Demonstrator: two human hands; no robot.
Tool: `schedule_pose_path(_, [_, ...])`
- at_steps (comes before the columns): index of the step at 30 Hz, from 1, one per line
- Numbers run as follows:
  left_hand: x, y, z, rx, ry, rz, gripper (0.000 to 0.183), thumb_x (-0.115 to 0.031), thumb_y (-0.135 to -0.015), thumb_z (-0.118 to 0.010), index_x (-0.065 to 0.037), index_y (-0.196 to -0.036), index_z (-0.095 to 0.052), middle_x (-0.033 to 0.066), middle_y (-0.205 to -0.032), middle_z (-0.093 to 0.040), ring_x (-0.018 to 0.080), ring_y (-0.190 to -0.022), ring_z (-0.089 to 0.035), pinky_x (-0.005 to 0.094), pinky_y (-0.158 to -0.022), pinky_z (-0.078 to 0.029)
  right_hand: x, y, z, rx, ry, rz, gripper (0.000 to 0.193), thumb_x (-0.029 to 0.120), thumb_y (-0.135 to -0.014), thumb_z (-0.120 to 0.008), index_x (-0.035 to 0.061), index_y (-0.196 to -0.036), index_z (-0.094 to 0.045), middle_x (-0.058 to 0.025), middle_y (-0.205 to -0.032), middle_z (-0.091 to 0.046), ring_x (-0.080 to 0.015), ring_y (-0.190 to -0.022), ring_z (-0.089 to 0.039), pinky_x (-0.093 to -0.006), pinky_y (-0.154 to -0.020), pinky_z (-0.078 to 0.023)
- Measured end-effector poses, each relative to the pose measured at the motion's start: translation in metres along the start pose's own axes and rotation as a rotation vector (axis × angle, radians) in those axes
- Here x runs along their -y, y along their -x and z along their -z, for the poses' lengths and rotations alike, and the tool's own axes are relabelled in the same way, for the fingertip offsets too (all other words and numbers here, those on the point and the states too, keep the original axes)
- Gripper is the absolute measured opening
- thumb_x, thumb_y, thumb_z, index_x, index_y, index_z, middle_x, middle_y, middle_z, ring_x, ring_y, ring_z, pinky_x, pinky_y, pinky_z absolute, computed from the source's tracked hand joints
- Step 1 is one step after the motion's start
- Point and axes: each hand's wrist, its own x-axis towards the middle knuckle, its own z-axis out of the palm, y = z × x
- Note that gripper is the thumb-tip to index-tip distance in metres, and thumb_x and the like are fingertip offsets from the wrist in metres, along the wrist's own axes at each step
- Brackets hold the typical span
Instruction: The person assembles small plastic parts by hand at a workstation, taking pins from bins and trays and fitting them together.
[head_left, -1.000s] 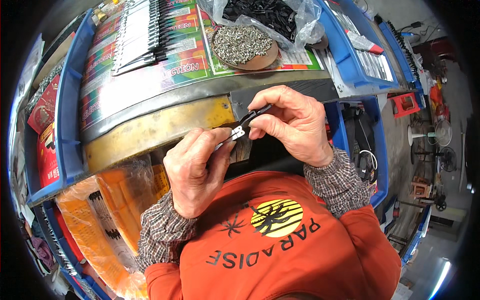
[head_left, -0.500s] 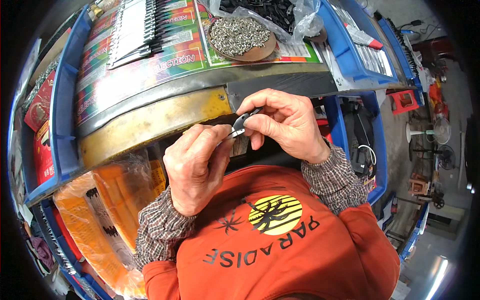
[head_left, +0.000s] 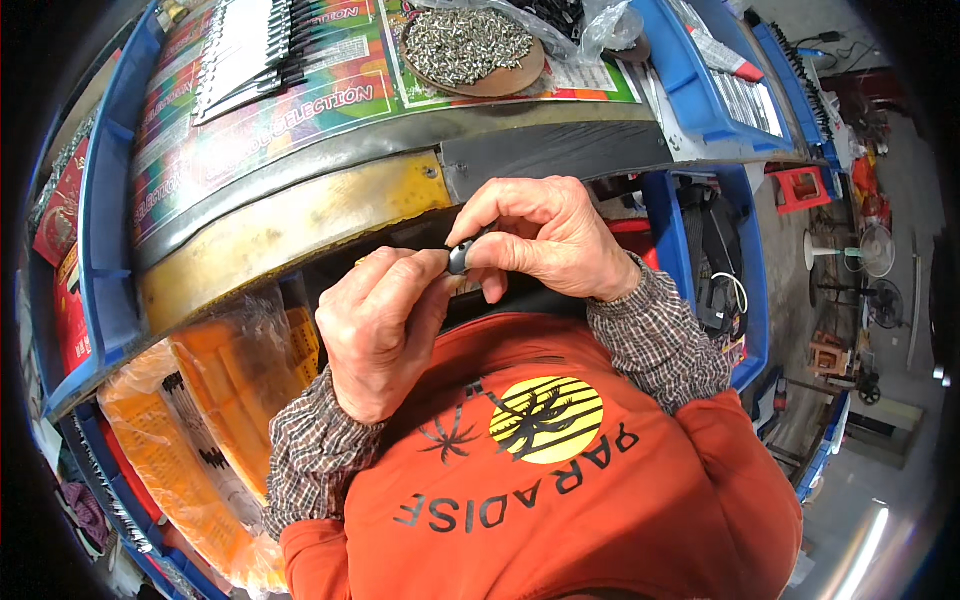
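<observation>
In front of my chest, just below the bench edge, both hands pinch one small dark grey part point(head_left: 459, 256) with a rounded end and small holes. My left hand point(head_left: 378, 325) is closed, its thumb and forefinger at the part's left side. From the right, my right hand point(head_left: 548, 240) grips the other side between thumb and bent forefinger. Much of the part is hidden by the fingertips. Beyond the hands, a round brown tray point(head_left: 527, 80) on the bench carries a heap of small silver metal pieces point(head_left: 468, 46).
Flat pieces with black ends point(head_left: 245, 60) lie in a row on the printed bench mat point(head_left: 310, 115). Blue bins stand at the left point(head_left: 107, 240) and far right point(head_left: 700, 75). An open blue drawer point(head_left: 757, 270) holds dark items. Orange plastic-wrapped packs point(head_left: 215, 400) sit below the bench at left.
The view has shifted slightly. My hands have drawn closer together around the part, and the bright metal piece seen between them before is now mostly covered.
</observation>
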Motion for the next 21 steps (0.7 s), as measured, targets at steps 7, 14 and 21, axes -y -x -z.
schedule_pose_path(7, [0.005, 0.006, -0.007, -0.015, 0.01, -0.005, 0.023, 0.004, -0.069, -0.073, -0.004, -0.087, -0.063, 0.0083, -0.073, -0.06, 0.0249, -0.061, -0.059, 0.0334, -0.054, -0.048, -0.003, 0.007, 0.003, 0.004, 0.08, -0.022, 0.017, 0.002, -0.087, -0.066, -0.0062, -0.102, -0.063, -0.0099, -0.089, -0.064, -0.0134, -0.069, -0.066, -0.0227, -0.058, -0.055])
schedule_pose_path(14, [0.006, 0.01, -0.011, 0.013, 0.056, 0.002, 0.022, 0.003, -0.069, -0.073, -0.004, -0.087, -0.063, 0.0086, -0.073, -0.06, 0.0248, -0.061, -0.059, 0.0333, -0.054, -0.047, -0.001, 0.012, 0.008, 0.06, 0.391, 0.072, 0.022, 0.004, -0.084, -0.07, -0.0043, -0.103, -0.064, -0.011, -0.091, -0.066, -0.0159, -0.074, -0.068, -0.0251, -0.064, -0.056])
schedule_pose_path(21, [0.007, 0.014, -0.014, 0.033, 0.099, 0.007, 0.022, 0.004, -0.069, -0.073, -0.003, -0.087, -0.063, 0.0087, -0.073, -0.06, 0.0247, -0.062, -0.06, 0.0327, -0.054, -0.048, -0.015, 0.016, 0.007, 0.039, 0.547, 0.28, 0.019, 0.006, -0.083, -0.068, -0.0008, -0.099, -0.061, -0.0076, -0.079, -0.062, -0.0142, -0.062, -0.063, -0.0253, -0.056, -0.05])
